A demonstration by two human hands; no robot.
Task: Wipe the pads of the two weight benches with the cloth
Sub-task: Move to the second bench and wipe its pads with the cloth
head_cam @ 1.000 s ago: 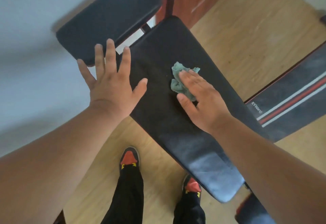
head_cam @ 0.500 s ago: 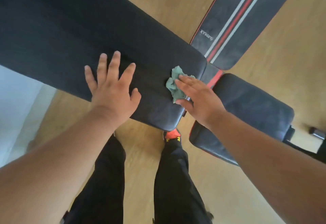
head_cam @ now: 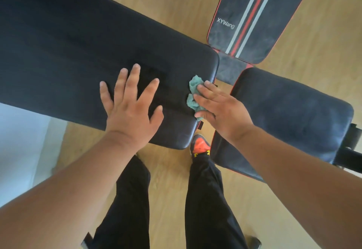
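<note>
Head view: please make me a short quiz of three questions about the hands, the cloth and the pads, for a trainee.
1. True or false: the left hand holds the cloth.
2. Which pad lies under the cloth? A) the striped pad B) the large pad C) the small pad
3. Fill in: the cloth lies near the large pad's ____ end, as the picture shows it.

Key
1. False: the right hand presses it; the left hand lies flat and open on the pad.
2. B
3. right
</note>
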